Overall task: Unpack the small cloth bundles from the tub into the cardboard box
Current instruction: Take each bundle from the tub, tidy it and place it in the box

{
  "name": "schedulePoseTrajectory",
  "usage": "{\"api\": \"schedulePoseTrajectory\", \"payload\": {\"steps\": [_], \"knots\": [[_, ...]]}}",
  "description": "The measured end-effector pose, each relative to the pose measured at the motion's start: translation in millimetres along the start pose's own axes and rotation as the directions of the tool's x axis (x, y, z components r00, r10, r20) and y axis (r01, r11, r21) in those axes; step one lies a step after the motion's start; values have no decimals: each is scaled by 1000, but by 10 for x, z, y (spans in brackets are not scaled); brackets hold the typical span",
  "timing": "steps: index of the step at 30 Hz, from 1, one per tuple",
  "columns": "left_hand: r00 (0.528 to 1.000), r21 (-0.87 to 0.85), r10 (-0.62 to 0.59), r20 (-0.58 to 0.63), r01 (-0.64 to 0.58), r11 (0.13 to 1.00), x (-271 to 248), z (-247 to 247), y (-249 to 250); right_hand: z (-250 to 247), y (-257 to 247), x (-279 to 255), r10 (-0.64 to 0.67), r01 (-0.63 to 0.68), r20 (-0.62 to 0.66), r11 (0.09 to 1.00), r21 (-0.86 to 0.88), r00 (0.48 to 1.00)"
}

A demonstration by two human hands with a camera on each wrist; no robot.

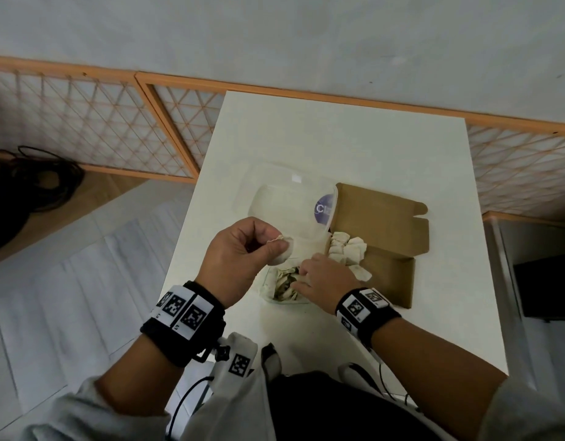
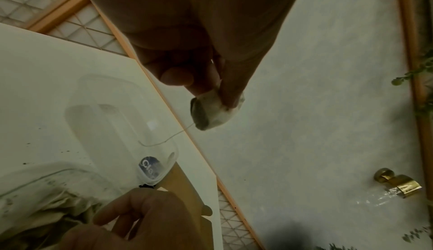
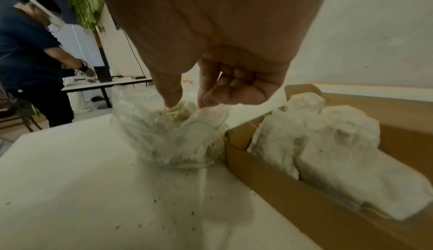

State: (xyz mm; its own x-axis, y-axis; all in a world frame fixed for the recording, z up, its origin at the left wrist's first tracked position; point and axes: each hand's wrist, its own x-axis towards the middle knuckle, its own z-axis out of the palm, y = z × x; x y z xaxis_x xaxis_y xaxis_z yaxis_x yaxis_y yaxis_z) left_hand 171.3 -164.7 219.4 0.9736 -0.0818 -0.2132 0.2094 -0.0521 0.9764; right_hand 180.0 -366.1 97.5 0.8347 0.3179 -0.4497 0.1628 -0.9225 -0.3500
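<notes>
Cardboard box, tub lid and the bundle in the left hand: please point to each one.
cardboard box (image 1: 383, 218), head view, bare brown flap.
tub lid (image 1: 290, 198), head view, clear flat middle.
bundle (image 2: 215, 105), left wrist view, pale cloth below the fingertips.

You stand at a white table on pale grey plank flooring, with an orange-framed lattice fence against the grey wall, a black cable heap lying beside it on the left.

A plain indoor workroom: a white table on grey floor, orange lattice screens fencing it, another person working at a second table.
</notes>
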Motion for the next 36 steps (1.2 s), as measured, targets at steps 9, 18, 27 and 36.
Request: {"api": "schedulePoseTrajectory", "payload": {"steps": [9, 18, 27, 36], "knots": [[999, -15, -34, -32, 33, 999, -36, -84, -48, 92, -68, 58, 37, -37, -106, 999, 3, 994], [999, 121, -44, 3, 44, 992, -49, -167, -85, -541, -48, -213, 128, -37, -106, 791, 611, 986], [999, 15, -24, 45, 24, 1000, -60, -24, 147, -1307, -137, -695, 71, 55, -96, 438, 897, 993], [971, -146, 103, 216, -72, 987, -67, 130, 524, -1582, -119, -906, 17, 163, -198, 501, 850, 980]]}}
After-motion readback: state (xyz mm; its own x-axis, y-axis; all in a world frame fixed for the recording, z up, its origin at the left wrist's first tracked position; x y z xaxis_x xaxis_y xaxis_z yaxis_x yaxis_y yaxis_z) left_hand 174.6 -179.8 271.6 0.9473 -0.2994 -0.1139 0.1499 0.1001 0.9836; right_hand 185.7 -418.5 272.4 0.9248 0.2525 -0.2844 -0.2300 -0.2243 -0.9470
